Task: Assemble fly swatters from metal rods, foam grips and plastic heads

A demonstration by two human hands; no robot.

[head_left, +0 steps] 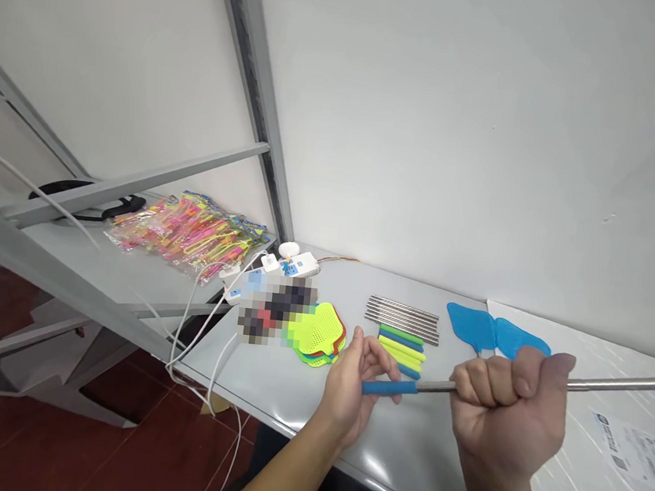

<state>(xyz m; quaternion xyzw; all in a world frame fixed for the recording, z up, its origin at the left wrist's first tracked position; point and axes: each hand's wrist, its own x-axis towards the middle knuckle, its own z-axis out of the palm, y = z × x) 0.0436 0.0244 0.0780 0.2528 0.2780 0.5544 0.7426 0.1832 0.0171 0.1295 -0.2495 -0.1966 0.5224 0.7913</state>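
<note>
My right hand (511, 417) is closed in a fist around a thin metal rod (627, 384), which runs out of the frame at the right. At the rod's left end sits a blue handle sleeve (390, 388). My left hand (351, 391) curls its fingers round that sleeve, its end against my palm and the thumb pointing up. Beyond my hands lie loose sleeves (401, 354) in green, yellow and blue, and several metal rods (401, 318) side by side. Blue fly swatter heads (470, 326) rest behind my right hand. A stack of fly swatter heads (319, 330), yellow-green on top, lies left.
Power strips (302, 265) with white cables (182, 340) stand at the table's left end, beside a blurred patch. Bagged colourful items (190, 232) lie on a shelf at left. A metal frame post (261, 92) rises there. White wrapping with a label (637, 453) covers the right side.
</note>
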